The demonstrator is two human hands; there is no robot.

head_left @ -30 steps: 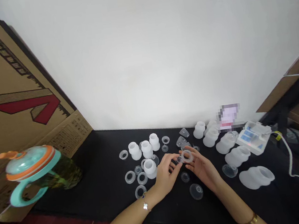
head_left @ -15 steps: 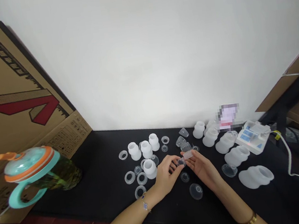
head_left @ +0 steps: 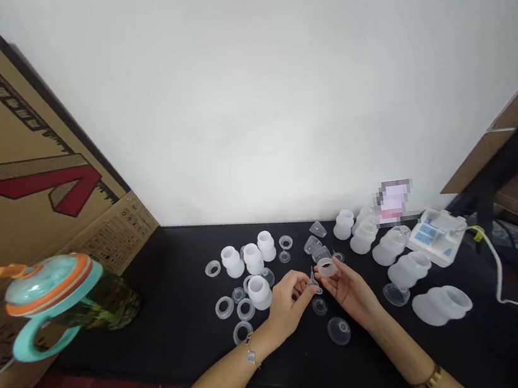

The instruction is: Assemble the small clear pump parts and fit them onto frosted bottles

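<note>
My left hand pinches a clear bottle nipple, tilted with its thin tip upward. Close beside it, my right hand holds a translucent screw ring between thumb and fingers, its round opening showing. A small gap separates the two pieces. Below the hands, a flat clear disc-like part and a clear domed piece lie on the black table. Clear caps rest just beyond the right fingers. Left of my left hand stands a white bottle-shaped piece.
More white bottle pieces and loose rings lie to the left. Frosted bottles line the right side, near a white power strip with cables. A teal-lidded jug and a large cardboard box occupy the far left.
The ring in my right hand has turned so its opening faces me more. My left hand has tipped the nipple from face-on to side-on.
</note>
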